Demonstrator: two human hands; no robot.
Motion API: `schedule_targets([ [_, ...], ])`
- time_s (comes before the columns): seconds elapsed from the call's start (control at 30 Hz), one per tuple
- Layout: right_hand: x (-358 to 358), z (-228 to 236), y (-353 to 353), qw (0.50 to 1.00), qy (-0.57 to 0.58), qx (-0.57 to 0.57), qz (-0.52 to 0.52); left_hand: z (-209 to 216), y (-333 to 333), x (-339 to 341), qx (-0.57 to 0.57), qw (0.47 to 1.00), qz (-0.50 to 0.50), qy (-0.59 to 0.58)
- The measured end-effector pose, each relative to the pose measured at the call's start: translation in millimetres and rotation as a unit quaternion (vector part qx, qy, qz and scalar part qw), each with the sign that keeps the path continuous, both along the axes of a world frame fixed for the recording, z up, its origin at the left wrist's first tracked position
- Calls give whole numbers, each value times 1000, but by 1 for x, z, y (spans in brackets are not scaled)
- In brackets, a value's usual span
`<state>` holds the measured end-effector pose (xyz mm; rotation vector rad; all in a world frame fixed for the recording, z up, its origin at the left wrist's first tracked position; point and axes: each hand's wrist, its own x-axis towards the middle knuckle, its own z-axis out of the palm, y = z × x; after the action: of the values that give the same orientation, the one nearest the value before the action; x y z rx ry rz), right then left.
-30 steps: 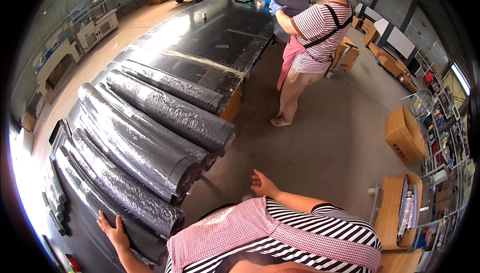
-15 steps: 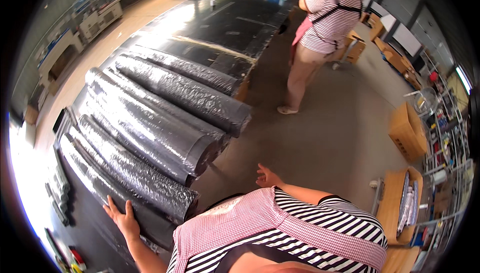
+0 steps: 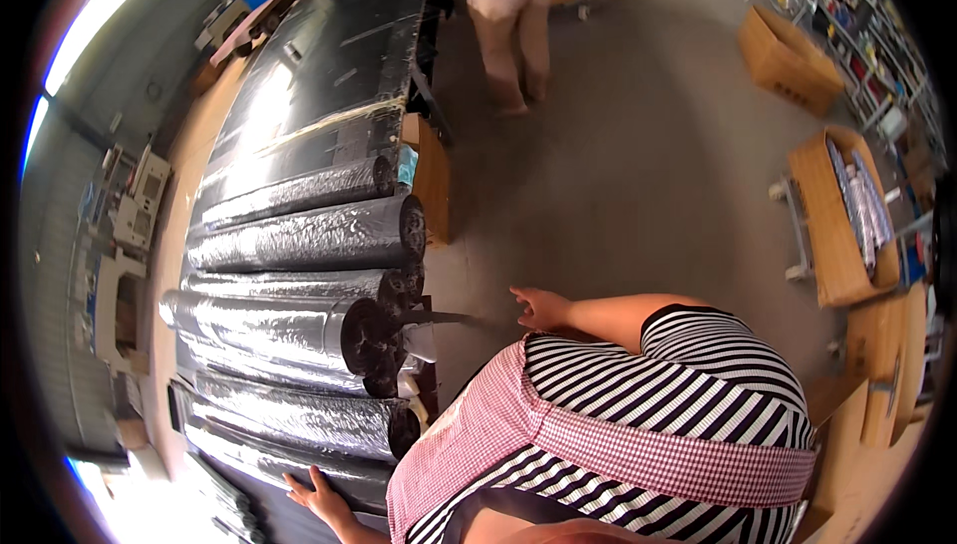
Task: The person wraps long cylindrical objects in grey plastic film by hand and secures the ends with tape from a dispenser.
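- While the wearer bends over the table (image 3: 367, 77) from its near right side, the left hand (image 3: 324, 500) rests on the nearest roll (image 3: 284, 462), a dark one in glossy wrap, close to its right end.
- Left grip: fingers spread wide and fairly flat, closed around nothing; how much of the palm makes contact cannot be told.
- Right hand (image 3: 543, 309): out past the rolls' ends, over the floor (image 3: 618, 175); forefinger extended, the others loosely bent, nothing seen in its grasp.
- Nearest roll's position: last in the row on the near side, lying crosswise on the table; its right end is partly hidden by the pink checked apron (image 3: 464, 444).
- Beyond it, further dark rolls (image 3: 299, 233) lie side by side, roughly parallel. Their right ends are uneven, near the table's right edge.
- Just below that edge, a cardboard box (image 3: 432, 190) stands beside the far rolls; a dark bar (image 3: 439, 317) juts outward near the middle ones, its kind unclear.
- Room for moving: a broad stretch of grey floor runs between the table's right edge and the cartons opposite.
- Right limit of that stretch: an open-topped carton (image 3: 783, 63) and, nearer, a carton holding upright silvery rolls (image 3: 863, 210), with a wheeled frame (image 3: 795, 230) alongside.
- Far limit: a co-worker (image 3: 510, 30) stands beside the table, upper body cut off by the view's edge.
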<state>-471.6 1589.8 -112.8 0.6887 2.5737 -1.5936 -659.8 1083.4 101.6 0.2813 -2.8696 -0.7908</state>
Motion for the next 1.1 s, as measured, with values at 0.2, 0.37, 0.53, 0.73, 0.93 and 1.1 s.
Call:
schedule_targets([
  [0.2, 17, -17, 25, 1000, 14, -13, -4, 29, 11, -7, -119, 992, -19, 37],
  [0.37, 10, -49, 78, 999, 24, -23, 5, 118, 149, 22, -162, 953, -94, 239],
  [0.53, 26, -61, 164, 997, 15, -70, 9, 135, 304, 24, -89, 921, -263, 272],
  [0.73, 77, -54, 309, 992, -62, -90, -64, 111, 513, 9, -43, 895, -415, 161],
  [0.93, 60, -62, 410, 976, -33, -112, -186, 92, 633, -45, -54, 885, -453, 90],
  [1.1, -1, -88, 448, 966, -23, -153, -208, 64, 713, -120, -60, 887, -455, 42],
])
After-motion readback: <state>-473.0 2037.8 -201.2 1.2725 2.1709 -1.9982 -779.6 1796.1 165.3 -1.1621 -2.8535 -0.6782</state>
